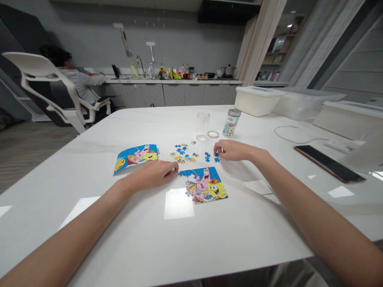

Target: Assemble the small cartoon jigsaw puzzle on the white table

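A partly joined cartoon puzzle [211, 185] lies on the white table, its left edge ragged. My left hand [161, 173] rests by its upper left corner, fingers curled together; whatever is between the fingertips is too small to make out. Beyond the puzzle, my right hand [229, 150] has its fingers pinched down at a blue puzzle piece [216, 155]. Loose pieces [182, 149] are scattered between the hands, and a few blue pieces [207, 156] sit left of my right fingertips. The curved picture sheet [136, 156] lies behind my left hand.
An open clear jar [202, 126], its lid [213, 134] and a printed canister [231, 123] stand behind the pieces. To the right are a phone [329, 163], a white cable [287, 139] and lidded bins [257, 100]. A person [79, 83] sits at the back left.
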Demonstrator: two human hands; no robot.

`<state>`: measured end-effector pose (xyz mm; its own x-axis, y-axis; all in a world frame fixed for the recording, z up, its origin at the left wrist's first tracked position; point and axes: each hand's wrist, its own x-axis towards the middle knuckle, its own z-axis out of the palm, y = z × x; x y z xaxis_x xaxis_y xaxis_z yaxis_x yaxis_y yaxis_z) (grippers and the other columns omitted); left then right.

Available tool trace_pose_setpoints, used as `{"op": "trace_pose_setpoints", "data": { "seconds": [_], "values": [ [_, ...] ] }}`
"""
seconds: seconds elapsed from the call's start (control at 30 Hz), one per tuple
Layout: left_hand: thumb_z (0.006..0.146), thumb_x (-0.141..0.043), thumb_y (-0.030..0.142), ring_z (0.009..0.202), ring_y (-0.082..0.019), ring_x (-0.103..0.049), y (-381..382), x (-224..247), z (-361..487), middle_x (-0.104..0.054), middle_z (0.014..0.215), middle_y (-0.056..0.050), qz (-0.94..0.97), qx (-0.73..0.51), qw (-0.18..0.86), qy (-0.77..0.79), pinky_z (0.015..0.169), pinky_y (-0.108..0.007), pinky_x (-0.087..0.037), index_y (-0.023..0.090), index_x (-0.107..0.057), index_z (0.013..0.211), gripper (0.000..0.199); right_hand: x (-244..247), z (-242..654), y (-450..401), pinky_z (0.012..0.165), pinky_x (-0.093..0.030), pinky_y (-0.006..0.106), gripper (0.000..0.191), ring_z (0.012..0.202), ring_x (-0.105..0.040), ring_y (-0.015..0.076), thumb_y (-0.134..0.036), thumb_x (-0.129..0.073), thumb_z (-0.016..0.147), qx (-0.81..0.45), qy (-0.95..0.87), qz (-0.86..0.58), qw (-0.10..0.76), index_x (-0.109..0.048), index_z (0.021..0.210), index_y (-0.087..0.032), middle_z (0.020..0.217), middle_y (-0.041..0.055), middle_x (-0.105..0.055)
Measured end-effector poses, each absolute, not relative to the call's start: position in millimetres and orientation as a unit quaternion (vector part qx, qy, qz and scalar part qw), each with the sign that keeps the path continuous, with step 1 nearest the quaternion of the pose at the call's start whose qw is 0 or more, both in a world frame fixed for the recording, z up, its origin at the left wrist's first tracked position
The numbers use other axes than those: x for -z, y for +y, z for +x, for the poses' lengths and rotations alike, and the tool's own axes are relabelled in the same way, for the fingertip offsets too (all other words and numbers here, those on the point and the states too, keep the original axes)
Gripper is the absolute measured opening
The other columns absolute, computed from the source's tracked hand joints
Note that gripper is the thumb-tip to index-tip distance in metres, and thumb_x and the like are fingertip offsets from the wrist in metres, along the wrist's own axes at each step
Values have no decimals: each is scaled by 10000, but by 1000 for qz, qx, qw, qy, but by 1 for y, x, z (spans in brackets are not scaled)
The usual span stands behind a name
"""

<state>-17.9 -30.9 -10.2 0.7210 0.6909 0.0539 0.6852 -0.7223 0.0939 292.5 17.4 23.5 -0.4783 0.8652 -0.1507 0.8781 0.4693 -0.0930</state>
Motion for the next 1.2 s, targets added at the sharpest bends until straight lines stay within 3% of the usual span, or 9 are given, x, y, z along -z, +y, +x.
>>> {"op": "trace_pose_setpoints", "data": {
  "seconds": [0.17, 0.43, 0.83, 1.07, 1.2],
  "values": [
    [948, -347, 316, 649, -158, -593, -31, 10, -19, -684, 796, -31, 927, -46, 39, 370, 582, -259, -399, 219, -585, 973, 258, -18, 300, 21, 776, -452, 277, 351, 949, -615, 221, -172, -549, 780, 52, 854, 517, 28, -614, 1125, -165, 1094, 114, -652],
    [942, -354, 277, 661, -158, -603, -32, 9, -17, -695, 818, -24, 925, -32, 30, 377, 568, -260, -373, 223, -571, 969, 226, -22, 298, 20, 745, -463, 249, 293, 902, -630, 208, -91, -574, 723, 80, 850, 520, 39, -671, 995, -139, 1038, 117, -686],
    [950, -356, 279, 660, -155, -598, -33, 5, -16, -694, 817, -25, 924, -26, 34, 379, 574, -255, -366, 219, -571, 958, 224, -17, 302, 24, 640, -419, 243, 153, 763, -583, 172, -129, -542, 726, 110, 867, 486, 14, -601, 866, -156, 902, 81, -673],
    [948, -342, 284, 657, -155, -594, -33, 7, -16, -693, 812, -32, 924, -27, 37, 379, 568, -261, -364, 211, -578, 960, 248, -14, 302, 27, 668, -430, 236, 302, 813, -596, 179, -62, -541, 726, 104, 867, 487, 3, -639, 997, -154, 968, 91, -668],
    [940, -349, 271, 666, -161, -596, -33, 6, -16, -697, 821, -34, 923, -23, 36, 382, 573, -268, -363, 214, -577, 961, 235, -13, 302, 27, 719, -451, 257, 282, 815, -602, 185, -80, -563, 744, 89, 878, 471, -7, -670, 998, -141, 1013, 119, -654]
  ]
}}
